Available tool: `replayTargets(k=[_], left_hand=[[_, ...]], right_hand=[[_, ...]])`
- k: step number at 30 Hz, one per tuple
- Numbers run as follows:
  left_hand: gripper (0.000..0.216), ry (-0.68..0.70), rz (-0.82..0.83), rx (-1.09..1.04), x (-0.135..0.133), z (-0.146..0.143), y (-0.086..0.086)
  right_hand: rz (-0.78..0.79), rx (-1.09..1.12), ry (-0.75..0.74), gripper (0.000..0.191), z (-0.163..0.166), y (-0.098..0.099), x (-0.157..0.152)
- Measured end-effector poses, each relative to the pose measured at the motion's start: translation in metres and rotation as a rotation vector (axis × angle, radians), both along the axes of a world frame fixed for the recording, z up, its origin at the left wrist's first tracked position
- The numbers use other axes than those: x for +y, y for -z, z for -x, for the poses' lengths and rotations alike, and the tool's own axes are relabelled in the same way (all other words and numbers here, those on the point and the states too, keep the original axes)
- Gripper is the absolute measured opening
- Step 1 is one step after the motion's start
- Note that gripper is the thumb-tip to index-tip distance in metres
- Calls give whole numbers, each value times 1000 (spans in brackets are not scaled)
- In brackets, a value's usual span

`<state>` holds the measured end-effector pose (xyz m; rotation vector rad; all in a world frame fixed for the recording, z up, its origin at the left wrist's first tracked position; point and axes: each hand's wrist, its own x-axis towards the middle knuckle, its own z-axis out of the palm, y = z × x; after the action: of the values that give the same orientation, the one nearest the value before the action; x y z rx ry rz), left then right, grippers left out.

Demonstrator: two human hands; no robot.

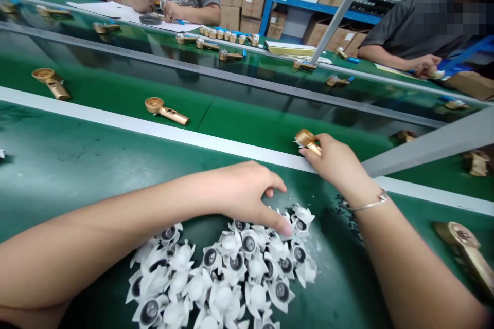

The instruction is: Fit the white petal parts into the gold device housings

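Just right of the frame's centre, the right hand [335,164] has its fingers closed around a gold fan body [307,140], holding it at the white edge strip [154,131] of the green belt [247,118]. The left hand [243,193] reaches in from the lower left with its fingers curled loosely down onto the heap of white fan blades [231,272] at bottom centre. One fingertip touches a blade, though I cannot tell whether it has gripped one. Two more gold bodies [165,110] lie on the belt at the left, and two seated people work at the top.
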<state>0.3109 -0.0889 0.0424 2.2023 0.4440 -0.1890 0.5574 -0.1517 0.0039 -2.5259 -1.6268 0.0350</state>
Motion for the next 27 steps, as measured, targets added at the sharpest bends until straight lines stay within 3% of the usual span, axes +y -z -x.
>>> replayTargets(k=[3,7,10,14,18,23,27], left_hand=[[66,127,-52,26,-10,-1,8],[33,93,-30,34,-4,0,7],[30,15,-21,90,15,1,2],[29,-34,11,155,36,6,-1],[34,-147,49,78,42,9,-2],[32,-207,147,-6,40,4,-2],[24,-324,251,-192,38,-1,-1]], right_hand=[[-22,-11,-54,42,-4,-6,-10],[-121,163,-62,41,10,-24,-46],[-83,338,-228,22,25,-20,-65],[-3,410,-480,17,45,-4,-62],[61,314,-573,22,66,-5,-50],[218,-38,-547,25,94,-15,-41],[207,-65,-502,21,105,-13,-35]])
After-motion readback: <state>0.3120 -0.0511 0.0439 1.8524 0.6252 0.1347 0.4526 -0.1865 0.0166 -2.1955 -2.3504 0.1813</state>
